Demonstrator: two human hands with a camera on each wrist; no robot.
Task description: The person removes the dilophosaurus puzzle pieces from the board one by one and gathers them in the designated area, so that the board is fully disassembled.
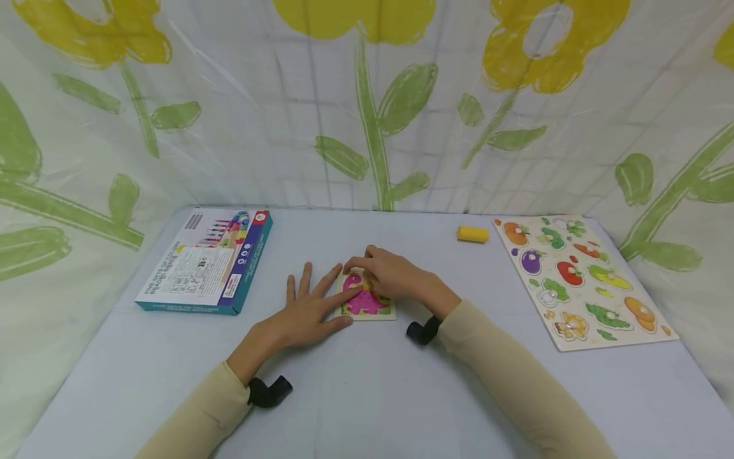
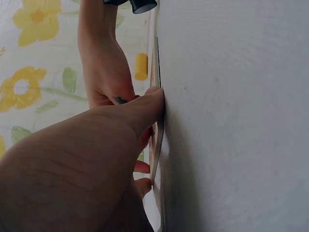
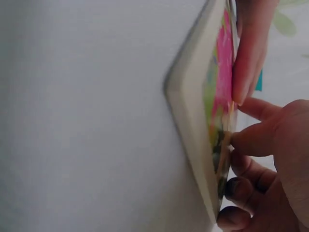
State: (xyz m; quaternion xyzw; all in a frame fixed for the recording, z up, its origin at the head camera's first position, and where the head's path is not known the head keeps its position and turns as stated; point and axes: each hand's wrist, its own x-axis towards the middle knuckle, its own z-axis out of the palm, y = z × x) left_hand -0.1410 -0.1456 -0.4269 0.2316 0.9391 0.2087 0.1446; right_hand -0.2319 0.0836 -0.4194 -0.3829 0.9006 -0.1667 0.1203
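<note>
A small square dinosaur puzzle [image 1: 367,306] with a pink dinosaur picture lies flat on the table before the person. The left hand [image 1: 309,315] spreads its fingers from the left. Its index finger rests on the pink picture, and its thumb touches the near left edge, as the left wrist view also shows. From the right, the right hand [image 1: 395,274] reaches over the puzzle's upper part with curled fingers and grips it there. In the right wrist view its thumb [image 3: 253,140] touches the picture while other fingertips lie along the edge. The hand hides the puzzle's upper right part.
A flat blue-edged toy box [image 1: 201,261] lies at the left. A yellow block [image 1: 473,234] sits toward the back right. Farther right is a vegetable peg puzzle board [image 1: 579,287] with several pieces. A flower-printed curtain [image 1: 258,127] hangs behind the table.
</note>
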